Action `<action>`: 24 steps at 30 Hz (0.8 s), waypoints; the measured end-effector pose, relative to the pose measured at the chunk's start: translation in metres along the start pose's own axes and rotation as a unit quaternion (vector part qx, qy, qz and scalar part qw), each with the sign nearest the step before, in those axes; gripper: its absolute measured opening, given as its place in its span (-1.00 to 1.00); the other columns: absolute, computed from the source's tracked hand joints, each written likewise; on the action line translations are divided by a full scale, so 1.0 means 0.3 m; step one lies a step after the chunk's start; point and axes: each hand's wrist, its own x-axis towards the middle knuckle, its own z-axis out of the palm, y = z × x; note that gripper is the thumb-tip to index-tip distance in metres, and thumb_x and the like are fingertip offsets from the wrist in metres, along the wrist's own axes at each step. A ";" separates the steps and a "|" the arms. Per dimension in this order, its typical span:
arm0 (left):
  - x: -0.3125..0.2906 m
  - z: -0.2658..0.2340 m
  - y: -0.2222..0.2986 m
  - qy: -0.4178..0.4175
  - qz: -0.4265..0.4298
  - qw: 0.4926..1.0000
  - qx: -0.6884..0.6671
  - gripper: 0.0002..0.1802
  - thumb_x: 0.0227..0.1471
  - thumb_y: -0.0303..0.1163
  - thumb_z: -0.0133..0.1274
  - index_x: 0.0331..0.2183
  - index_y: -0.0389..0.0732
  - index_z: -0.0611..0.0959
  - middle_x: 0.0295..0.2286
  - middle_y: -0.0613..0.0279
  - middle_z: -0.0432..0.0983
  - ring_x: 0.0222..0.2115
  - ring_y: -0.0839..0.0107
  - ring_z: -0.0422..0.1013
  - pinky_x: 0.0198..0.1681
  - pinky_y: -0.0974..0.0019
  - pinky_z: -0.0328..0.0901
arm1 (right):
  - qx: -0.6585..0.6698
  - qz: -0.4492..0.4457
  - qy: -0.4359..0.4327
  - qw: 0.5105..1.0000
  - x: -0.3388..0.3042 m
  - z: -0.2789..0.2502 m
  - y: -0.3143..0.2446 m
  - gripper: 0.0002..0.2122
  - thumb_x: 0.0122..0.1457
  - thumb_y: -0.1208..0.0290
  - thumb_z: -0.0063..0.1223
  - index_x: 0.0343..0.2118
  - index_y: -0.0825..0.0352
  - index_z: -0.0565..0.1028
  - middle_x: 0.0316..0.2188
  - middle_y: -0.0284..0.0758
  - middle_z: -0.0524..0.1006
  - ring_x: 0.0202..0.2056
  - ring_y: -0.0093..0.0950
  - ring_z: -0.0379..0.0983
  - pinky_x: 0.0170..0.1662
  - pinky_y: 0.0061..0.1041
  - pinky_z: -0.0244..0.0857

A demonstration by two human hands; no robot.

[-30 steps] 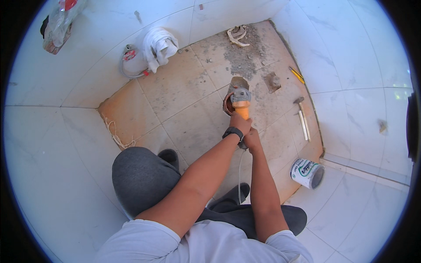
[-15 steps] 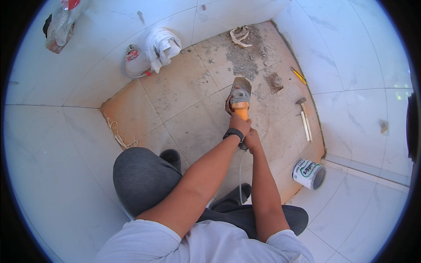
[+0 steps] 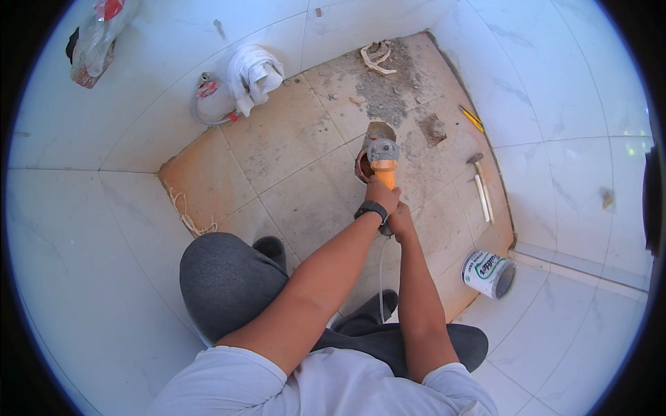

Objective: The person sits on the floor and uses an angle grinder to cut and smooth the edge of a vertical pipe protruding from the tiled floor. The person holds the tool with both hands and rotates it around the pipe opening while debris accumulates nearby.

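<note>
Both my hands grip an angle grinder (image 3: 383, 172) with an orange body and grey head. My left hand (image 3: 382, 195) wraps round the front of its body, with a dark band on that wrist. Closer to me, my right hand (image 3: 400, 222) is closed on the rear handle, and a pale cord trails from there toward my feet. The grinder's head lies over the near right edge of a rough hole (image 3: 380, 129) cut in the tiled floor (image 3: 305, 182). A reddish-brown rim shows inside the hole. The grinder's disc is hidden beneath the head.
Grey rubble (image 3: 388, 97) and a smaller broken patch (image 3: 433, 130) lie beyond the hole. Along the right wall are a yellow cutter knife (image 3: 472, 119), a hammer (image 3: 483, 187) and a tipped paint can (image 3: 490, 274). White cloth (image 3: 254, 78) sits by the far wall, cord (image 3: 186, 212) at left.
The grinder's head has shifted slightly right and toward me, showing more of the hole. Both hands keep their grip, moving only a little.
</note>
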 end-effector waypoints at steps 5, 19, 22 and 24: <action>0.001 0.037 0.000 0.000 0.048 0.999 0.004 -0.23 -0.08 -0.10 0.36 -0.05 -0.47 0.39 -0.13 -0.35 0.55 -0.06 -0.18 0.51 -0.01 0.01 0.42 | -0.048 -0.029 0.050 0.997 -0.002 -0.036 0.013 -0.62 0.14 0.26 0.16 -0.22 0.60 0.55 -0.39 -0.14 0.64 -0.38 -0.48 0.50 -0.30 -0.40 0.37; 0.007 0.039 0.015 -0.022 0.030 0.999 0.012 -0.21 -0.07 -0.04 0.36 -0.04 -0.45 0.39 -0.14 -0.34 0.56 -0.06 -0.17 0.52 -0.02 0.01 0.43 | -0.047 -0.044 0.050 0.997 0.008 -0.049 0.011 -0.64 0.10 0.27 0.18 -0.23 0.55 0.57 -0.43 -0.10 0.65 -0.40 -0.41 0.55 -0.31 -0.36 0.39; 0.010 0.040 0.009 -0.019 0.031 0.999 0.000 -0.21 -0.08 -0.05 0.36 -0.04 -0.45 0.39 -0.13 -0.34 0.56 -0.06 -0.17 0.52 -0.02 0.01 0.43 | -0.064 -0.048 0.053 0.995 0.012 -0.048 0.015 -0.63 0.11 0.26 0.17 -0.23 0.56 0.56 -0.42 -0.03 0.65 -0.38 -0.35 0.59 -0.30 -0.33 0.40; 0.010 0.037 0.005 -0.021 0.025 0.999 -0.014 -0.21 -0.07 -0.06 0.36 -0.04 -0.45 0.39 -0.13 -0.34 0.56 -0.06 -0.17 0.52 -0.02 0.01 0.42 | -0.079 -0.041 0.041 0.995 0.014 -0.046 0.015 -0.60 0.16 0.23 0.13 -0.17 0.56 0.56 -0.37 -0.07 0.65 -0.35 -0.39 0.57 -0.27 -0.36 0.40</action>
